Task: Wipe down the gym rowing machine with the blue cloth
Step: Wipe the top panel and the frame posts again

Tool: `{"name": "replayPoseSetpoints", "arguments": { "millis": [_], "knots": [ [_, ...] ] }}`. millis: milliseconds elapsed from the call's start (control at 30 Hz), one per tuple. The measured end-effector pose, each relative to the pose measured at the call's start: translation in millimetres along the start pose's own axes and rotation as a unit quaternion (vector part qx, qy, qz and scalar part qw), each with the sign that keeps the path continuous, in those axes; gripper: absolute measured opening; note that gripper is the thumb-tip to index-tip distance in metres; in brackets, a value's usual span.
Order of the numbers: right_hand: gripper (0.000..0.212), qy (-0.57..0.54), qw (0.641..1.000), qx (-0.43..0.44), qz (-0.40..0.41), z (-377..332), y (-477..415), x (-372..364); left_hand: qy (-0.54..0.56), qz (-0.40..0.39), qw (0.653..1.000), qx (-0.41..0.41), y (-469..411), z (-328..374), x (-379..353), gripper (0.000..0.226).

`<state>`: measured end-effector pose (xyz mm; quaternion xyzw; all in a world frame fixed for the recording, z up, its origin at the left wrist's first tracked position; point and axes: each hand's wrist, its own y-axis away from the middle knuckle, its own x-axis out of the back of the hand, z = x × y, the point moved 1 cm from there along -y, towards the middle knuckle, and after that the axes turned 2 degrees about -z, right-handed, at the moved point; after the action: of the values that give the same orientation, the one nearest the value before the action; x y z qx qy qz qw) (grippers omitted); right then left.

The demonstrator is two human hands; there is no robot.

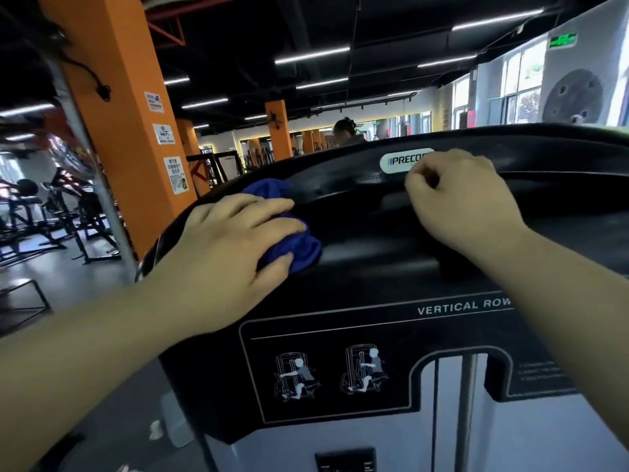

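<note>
The black top shroud of the rowing machine (357,212) fills the middle of the view, with a "VERTICAL ROW" label and a white logo badge (403,161). A bunched blue cloth (299,247) lies on the shroud's left curve. My left hand (231,247) covers it, fingers spread over the top and thumb tucked round its lower edge. My right hand (459,195) sits on the upper ridge just right of the badge, fingers curled into a loose fist, holding nothing that I can see.
An orange pillar (122,124) with posted notices stands close on the left. Beyond it are black exercise machines (51,216) on a grey floor. A person's head (345,129) shows behind the shroud's top edge. Steel guide rods (466,403) run down below the shroud.
</note>
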<state>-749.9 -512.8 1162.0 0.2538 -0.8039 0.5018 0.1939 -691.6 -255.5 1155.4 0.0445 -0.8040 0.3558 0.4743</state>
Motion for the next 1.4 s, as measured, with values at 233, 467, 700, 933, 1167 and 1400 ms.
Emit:
{"name": "replayPoseSetpoints", "arguments": {
  "millis": [233,467,700,933,1167,1400],
  "knots": [
    [0.021,0.047,0.999,-0.005,0.028,21.5,0.5,21.8,0.230,-0.080,0.965,0.093,-82.7,29.3,-9.2,0.043],
    [0.023,0.092,0.993,-0.064,0.023,60.9,3.0,36.5,0.041,-0.112,0.991,0.054,-30.3,15.6,9.8,0.036],
    [0.031,0.118,0.990,-0.048,0.057,72.4,-0.2,23.1,0.153,-0.173,0.966,0.113,-73.2,34.8,0.9,0.028],
    [0.041,0.123,0.989,-0.050,0.071,76.1,1.0,21.6,0.334,-0.195,0.917,0.098,-163.7,100.0,-17.0,0.036],
    [0.062,-0.001,0.995,-0.044,-0.087,26.3,-24.5,20.2,0.232,-0.092,0.951,0.183,-81.0,-3.6,19.6,0.038],
    [0.029,-0.087,0.970,0.185,-0.135,-62.7,-12.0,-44.6,0.248,0.093,0.942,0.208,-24.9,-27.1,-6.0,0.037]
  ]
}}
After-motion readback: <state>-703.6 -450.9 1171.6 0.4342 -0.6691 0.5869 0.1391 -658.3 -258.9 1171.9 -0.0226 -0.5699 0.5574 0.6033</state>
